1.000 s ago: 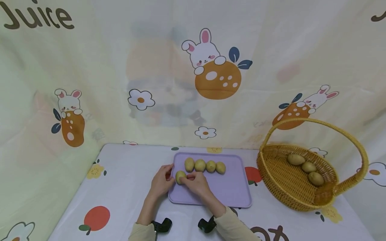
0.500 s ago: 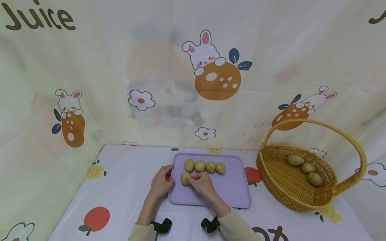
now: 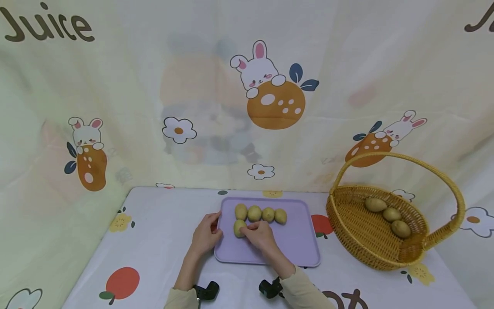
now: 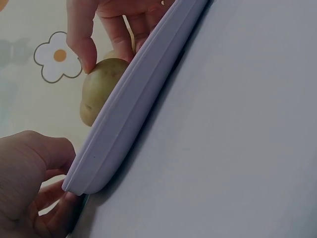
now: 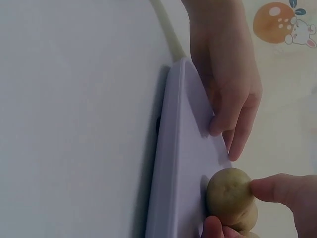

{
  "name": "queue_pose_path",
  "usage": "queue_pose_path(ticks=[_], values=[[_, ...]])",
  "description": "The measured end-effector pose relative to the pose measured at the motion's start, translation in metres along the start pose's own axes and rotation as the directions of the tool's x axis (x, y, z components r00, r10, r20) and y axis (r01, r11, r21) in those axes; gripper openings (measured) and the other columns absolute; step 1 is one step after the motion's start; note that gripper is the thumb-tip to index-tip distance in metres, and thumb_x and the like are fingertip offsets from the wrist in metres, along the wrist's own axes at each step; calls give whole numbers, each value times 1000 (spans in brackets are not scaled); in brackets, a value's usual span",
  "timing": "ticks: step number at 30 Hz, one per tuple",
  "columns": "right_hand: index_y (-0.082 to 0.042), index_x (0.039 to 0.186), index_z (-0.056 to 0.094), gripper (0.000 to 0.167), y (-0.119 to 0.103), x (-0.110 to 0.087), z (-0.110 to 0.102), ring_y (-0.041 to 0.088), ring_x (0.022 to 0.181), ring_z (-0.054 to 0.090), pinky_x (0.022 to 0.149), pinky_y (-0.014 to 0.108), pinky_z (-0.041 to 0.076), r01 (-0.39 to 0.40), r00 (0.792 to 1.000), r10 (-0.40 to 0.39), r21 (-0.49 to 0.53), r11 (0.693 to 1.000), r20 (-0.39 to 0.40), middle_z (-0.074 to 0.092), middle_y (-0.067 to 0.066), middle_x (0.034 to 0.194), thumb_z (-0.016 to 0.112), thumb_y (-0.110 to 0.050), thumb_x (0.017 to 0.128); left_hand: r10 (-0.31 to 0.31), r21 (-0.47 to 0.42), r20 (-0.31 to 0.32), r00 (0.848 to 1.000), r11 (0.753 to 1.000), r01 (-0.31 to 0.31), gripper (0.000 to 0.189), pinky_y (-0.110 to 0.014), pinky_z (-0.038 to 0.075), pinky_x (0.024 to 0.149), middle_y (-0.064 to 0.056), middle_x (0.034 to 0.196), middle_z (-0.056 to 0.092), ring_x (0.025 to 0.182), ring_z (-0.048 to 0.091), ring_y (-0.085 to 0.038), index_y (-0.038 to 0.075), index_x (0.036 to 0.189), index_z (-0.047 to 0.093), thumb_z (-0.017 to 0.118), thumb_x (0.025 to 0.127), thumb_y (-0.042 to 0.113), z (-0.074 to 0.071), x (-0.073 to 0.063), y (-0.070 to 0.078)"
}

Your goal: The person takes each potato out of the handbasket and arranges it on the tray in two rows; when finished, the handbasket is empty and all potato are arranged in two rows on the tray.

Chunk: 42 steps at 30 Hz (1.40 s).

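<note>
A lilac tray (image 3: 291,246) lies on the table, and my left hand (image 3: 206,234) holds its left rim between thumb and fingers. My right hand (image 3: 262,237) pinches a potato (image 3: 238,229) standing on the tray, thumb on one side and fingertips on the other, as the right wrist view also shows on that potato (image 5: 229,192). Just behind it, several potatoes (image 3: 254,213) form a row along the tray's far side. From the left wrist, the tray wall (image 4: 126,116) hides the potato's lower part.
To the right stands a yellow wicker basket (image 3: 359,240) with a tall arched handle; three potatoes (image 3: 392,214) lie inside it. The tablecloth (image 3: 166,201) has printed fruit and flowers. A patterned cloth backdrop (image 3: 208,86) hangs behind the table.
My right hand has shifted the pinched potato a little to the right, from the tray's left edge to just in front of the row's leftmost potato. The left hand stays on the rim.
</note>
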State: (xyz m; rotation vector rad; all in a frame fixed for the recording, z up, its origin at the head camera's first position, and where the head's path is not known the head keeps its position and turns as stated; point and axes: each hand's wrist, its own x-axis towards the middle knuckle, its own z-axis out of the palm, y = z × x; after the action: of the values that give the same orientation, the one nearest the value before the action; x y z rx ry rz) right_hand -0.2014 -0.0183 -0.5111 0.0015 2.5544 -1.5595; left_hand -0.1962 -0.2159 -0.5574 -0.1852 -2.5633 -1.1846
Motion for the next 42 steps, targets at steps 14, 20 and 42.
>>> queue_pose_path(ticks=[14, 20, 42], values=[[6, 93, 70, 24, 1, -3, -27, 12, 62, 53, 53, 24, 44, 20, 1000, -21, 33, 999, 15, 62, 6, 78, 70, -16, 83, -24, -12, 18, 1000, 1000, 24, 56, -37, 51, 83, -17, 120, 62, 95, 64, -25, -4, 132, 58, 64, 76, 1, 3, 1, 1], [9, 102, 69, 28, -4, 2, -43, 11, 55, 52, 49, 22, 44, 5, 1000, -4, 51, 999, -8, 64, 8, 74, 68, -14, 85, -41, -15, 18, 999, 999, 41, 57, -38, 51, 83, -16, 121, 61, 96, 64, -24, -2, 133, 58, 63, 77, 1, 2, 1, -1], [14, 119, 61, 34, 14, 16, -140, 37, 89, 70, 70, 39, 57, 120, 992, -118, 52, 991, -38, 68, 29, 103, 60, -8, 93, -34, -11, 21, 999, 999, 35, 56, -34, 50, 80, -16, 119, 61, 93, 62, -23, -4, 132, 58, 64, 77, -2, 1, -1, 1]])
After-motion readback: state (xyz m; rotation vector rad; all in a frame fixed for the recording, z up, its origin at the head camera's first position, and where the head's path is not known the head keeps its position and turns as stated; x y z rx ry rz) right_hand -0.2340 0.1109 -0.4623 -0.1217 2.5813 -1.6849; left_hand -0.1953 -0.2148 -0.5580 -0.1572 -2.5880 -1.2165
